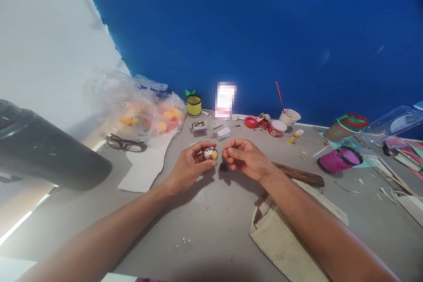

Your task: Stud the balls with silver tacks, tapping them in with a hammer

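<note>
Over grey tbl by blue wall: L hand grips ball, R hand pinched.

Bright lower left; soft shadows

Table layout, clock centred between left hand and right hand, 12 o'clock towards the wall.
A rounded object sits in the left hand; at 12 lies a small carton, at 11 an open box of small items; at 10 a plastic bag; at 9 a paper sheet, eyeglasses, then, farther out, a bottle; at 2 a paint pot, with a paper cup behind it and a paintbrush standing in that; between 2 and 3 a glue stick; at 3, farther out, a tipped cup; between 3 and 4 a wooden handle, just beyond a cloth at 4 to 5.
</note>
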